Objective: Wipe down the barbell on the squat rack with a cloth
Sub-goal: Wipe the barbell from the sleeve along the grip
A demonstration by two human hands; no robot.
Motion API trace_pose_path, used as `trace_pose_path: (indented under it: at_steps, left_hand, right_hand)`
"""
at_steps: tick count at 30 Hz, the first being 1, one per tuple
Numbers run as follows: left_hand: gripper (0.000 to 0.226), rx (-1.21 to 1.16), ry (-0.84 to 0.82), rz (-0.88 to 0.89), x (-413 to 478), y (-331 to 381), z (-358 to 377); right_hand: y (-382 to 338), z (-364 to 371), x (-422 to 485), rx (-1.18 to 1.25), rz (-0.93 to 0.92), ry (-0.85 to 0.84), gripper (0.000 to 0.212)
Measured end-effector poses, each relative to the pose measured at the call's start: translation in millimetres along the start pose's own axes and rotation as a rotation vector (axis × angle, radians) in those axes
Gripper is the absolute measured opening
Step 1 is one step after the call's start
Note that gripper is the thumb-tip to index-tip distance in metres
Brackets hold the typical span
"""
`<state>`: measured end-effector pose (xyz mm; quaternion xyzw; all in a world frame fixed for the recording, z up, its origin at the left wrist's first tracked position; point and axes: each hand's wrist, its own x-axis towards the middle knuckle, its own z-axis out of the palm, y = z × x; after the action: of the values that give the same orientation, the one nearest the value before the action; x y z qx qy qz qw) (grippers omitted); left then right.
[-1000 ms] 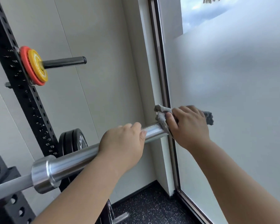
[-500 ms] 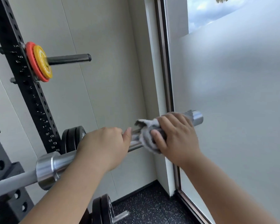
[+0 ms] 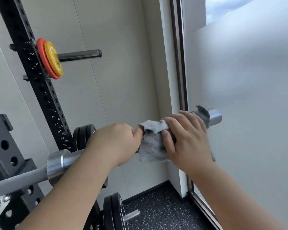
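Note:
The barbell (image 3: 61, 161) lies across the squat rack, its chrome sleeve running from lower left up to its bare end near the window. A grey cloth (image 3: 152, 143) is wrapped round the middle of the sleeve. My right hand (image 3: 188, 138) grips the cloth and the sleeve under it. My left hand (image 3: 116, 141) curls round the sleeve just left of the cloth, its thumb touching the cloth's edge. The part of the sleeve under both hands is hidden.
The black rack upright (image 3: 40, 90) stands at left with red and yellow plates (image 3: 51, 58) on a storage peg. Black plates (image 3: 83, 135) hang behind the sleeve and more (image 3: 113, 211) sit low. A frosted window (image 3: 248, 97) is close on the right.
My right hand slid the cloth from the sleeve's end inward toward my left hand, uncovering the end. The camera view shifted slightly.

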<state>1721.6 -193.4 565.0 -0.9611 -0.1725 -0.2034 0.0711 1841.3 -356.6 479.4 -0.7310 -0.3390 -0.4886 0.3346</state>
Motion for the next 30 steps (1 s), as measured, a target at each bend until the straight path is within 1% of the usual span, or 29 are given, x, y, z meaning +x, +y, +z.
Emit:
trace_pose_path:
  at_steps: [4,7,9,11,12,13,14,15,18,20,21,23,25,27,30]
  left_hand:
    - [0.061,0.008,0.07,0.034,-1.7,-1.4,1.7]
    - [0.061,-0.013,0.163,0.038,-2.3,-1.5,3.0]
    - [0.062,-0.039,0.222,0.031,-3.3,-0.5,0.8]
    - [0.063,-0.061,0.259,0.023,-4.3,0.4,-2.5]
    - [0.063,-0.073,0.266,0.023,-4.4,0.5,-3.3]
    - [0.063,-0.087,0.267,0.028,-3.7,0.2,-3.4]
    - [0.063,-0.099,0.263,0.034,-2.9,-0.1,-3.4]
    - [0.062,-0.106,0.26,0.042,-2.0,0.0,-3.3]
    - [0.062,-0.086,0.249,0.05,-2.3,1.1,-5.4]
    - [0.06,-0.03,0.273,0.031,-8.7,1.6,-6.7]
    - [0.059,0.026,0.31,0.028,-14.1,2.0,-5.8]
    - [0.053,0.113,0.373,0.056,-27.7,5.5,-0.6]
    - [0.047,0.128,0.341,0.053,-41.7,11.2,11.4]
    - [0.054,0.139,0.313,0.046,-48.0,14.6,22.5]
    - [0.052,0.2,0.335,0.071,-41.1,13.3,27.9]
  right_hand:
    - [33.6,-1.7,10.1,-0.023,0.318,0.054,0.033]
    - [46.5,-2.2,15.9,0.069,0.448,0.059,0.042]
    - [38.5,-2.0,15.2,0.13,0.431,0.061,0.041]
    - [24.2,-0.5,4.2,0.137,0.261,0.054,0.034]
    - [19.5,-0.6,-1.6,0.149,0.164,0.043,0.034]
    - [20.7,-2.4,-2.1,0.165,0.102,0.035,0.036]
    - [27.1,-4.0,2.3,0.176,0.085,0.037,0.037]
    - [36.6,-4.6,8.2,0.169,0.118,0.044,0.037]
    - [61.3,-4.8,23.6,0.13,0.375,0.081,0.037]
    - [58.9,-2.3,24.8,0.128,0.462,0.079,0.051]
    - [52.9,-0.8,22.1,0.116,0.456,0.067,0.055]
    - [35.8,0.9,13.3,0.092,0.369,0.045,0.052]
    - [17.9,2.8,-0.3,0.079,0.232,0.034,0.045]
    - [2.7,3.4,-12.1,0.07,0.105,0.002,0.045]
    - [7.6,2.3,-9.0,0.037,0.004,-0.034,0.045]
